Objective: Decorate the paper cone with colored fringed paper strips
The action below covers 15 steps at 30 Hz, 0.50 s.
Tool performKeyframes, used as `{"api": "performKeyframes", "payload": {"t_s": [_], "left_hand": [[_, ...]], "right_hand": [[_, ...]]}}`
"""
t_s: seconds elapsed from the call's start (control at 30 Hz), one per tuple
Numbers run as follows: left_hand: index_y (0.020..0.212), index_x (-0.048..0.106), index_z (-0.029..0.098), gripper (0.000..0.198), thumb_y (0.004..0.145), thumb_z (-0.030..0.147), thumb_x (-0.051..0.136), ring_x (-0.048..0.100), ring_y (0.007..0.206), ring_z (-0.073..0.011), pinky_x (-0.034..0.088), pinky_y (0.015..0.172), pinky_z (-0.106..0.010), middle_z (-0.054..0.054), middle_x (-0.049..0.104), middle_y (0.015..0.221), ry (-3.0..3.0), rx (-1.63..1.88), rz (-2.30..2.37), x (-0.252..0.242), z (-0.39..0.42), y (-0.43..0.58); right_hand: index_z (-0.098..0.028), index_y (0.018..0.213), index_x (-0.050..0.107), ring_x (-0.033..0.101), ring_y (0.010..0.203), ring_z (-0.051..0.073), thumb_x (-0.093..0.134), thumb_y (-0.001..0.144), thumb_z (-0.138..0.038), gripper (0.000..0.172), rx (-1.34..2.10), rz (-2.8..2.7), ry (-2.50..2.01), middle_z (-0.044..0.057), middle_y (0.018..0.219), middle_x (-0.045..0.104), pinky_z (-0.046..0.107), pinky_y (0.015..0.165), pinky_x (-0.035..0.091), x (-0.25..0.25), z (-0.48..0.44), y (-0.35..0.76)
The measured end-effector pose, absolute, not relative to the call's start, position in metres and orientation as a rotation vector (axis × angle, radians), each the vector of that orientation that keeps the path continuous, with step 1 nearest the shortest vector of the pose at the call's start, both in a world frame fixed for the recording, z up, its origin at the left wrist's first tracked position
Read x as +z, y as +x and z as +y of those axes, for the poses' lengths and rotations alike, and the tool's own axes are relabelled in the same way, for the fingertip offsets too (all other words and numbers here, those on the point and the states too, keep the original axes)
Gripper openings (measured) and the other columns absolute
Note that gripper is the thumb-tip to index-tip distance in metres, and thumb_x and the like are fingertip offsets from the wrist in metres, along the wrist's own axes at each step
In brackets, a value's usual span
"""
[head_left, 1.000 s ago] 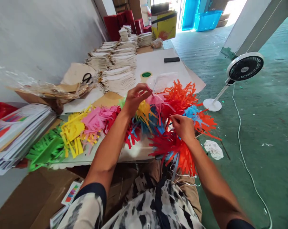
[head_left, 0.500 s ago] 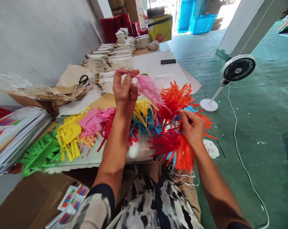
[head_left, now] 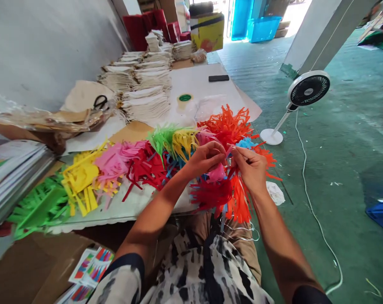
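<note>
My left hand (head_left: 209, 158) is closed on a pink paper tassel (head_left: 217, 173), its twisted top pointing toward the other hand. Close beside it, my right hand (head_left: 250, 168) pinches with thumb and forefinger at the tip of that twist; what lies in the pinch is too small to make out. Red tassels (head_left: 210, 193) and orange tassels (head_left: 239, 200) hang over the table edge below both hands. Thin white string (head_left: 255, 231) loops over my lap. Behind the hands lie an orange tassel bunch (head_left: 231, 124), a yellow tassel (head_left: 183, 141) and a light green tassel (head_left: 161, 137).
Green (head_left: 41, 207), yellow and pink fringe piles line the table's left front. Further back are stacked off-white bundles (head_left: 150, 103), a tape roll (head_left: 184, 98), a black oblong object (head_left: 218, 78) and scissors (head_left: 100, 102). A white fan (head_left: 308, 90) stands right.
My left hand has come down and right with the pink tassel, bringing its twisted top to my right hand. The right hand has stayed nearly in place. The tape roll and green tassel are uncovered.
</note>
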<state>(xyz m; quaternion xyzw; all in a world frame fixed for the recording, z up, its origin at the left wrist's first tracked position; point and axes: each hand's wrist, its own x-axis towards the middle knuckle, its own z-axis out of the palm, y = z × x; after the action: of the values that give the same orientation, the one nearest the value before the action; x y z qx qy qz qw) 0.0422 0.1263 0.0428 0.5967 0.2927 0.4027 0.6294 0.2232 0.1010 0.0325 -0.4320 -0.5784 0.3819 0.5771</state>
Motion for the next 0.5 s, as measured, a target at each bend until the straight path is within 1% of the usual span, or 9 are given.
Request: {"api": "performKeyframes", "payload": {"t_s": [0.1,0.23,0.4,0.5], "left_hand": [[0.101,0.059,0.017,0.041,0.087,0.048,0.083,0.046,0.047,-0.0025,0.032,0.043,-0.018,0.001,0.07,0.078,1.353,0.936,0.684,0.039,0.123,0.042],[0.098,0.061,0.017,0.045,0.078,0.044,0.091,0.048,0.053,-0.0026,0.032,0.047,-0.017,0.003,0.067,0.077,1.342,1.024,0.748,0.034,0.119,0.041],[0.094,0.061,0.018,0.045,0.076,0.046,0.092,0.046,0.052,-0.0031,0.031,0.048,-0.018,0.003,0.069,0.076,1.374,1.095,0.813,0.031,0.115,0.042],[0.094,0.064,0.018,0.041,0.078,0.043,0.091,0.045,0.053,-0.0024,0.031,0.048,-0.018,0.004,0.068,0.078,1.387,1.201,0.842,0.031,0.112,0.043]], "right_hand": [[-0.022,0.102,0.083,0.051,0.054,0.012,0.069,0.098,-0.05,0.032,0.927,-1.381,-0.987,-0.003,0.061,0.061,0.025,0.053,0.04,0.033,0.101,0.223],[-0.022,0.102,0.082,0.053,0.054,0.012,0.068,0.099,-0.049,0.031,0.923,-1.387,-0.99,-0.003,0.063,0.061,0.025,0.053,0.041,0.034,0.098,0.219],[-0.021,0.096,0.08,0.053,0.054,0.012,0.065,0.101,-0.05,0.033,0.879,-1.39,-1.014,-0.002,0.064,0.062,0.025,0.053,0.041,0.033,0.095,0.213],[-0.021,0.098,0.078,0.057,0.054,0.013,0.063,0.102,-0.051,0.034,0.88,-1.387,-1.009,-0.002,0.065,0.063,0.026,0.053,0.043,0.032,0.093,0.212]]}}
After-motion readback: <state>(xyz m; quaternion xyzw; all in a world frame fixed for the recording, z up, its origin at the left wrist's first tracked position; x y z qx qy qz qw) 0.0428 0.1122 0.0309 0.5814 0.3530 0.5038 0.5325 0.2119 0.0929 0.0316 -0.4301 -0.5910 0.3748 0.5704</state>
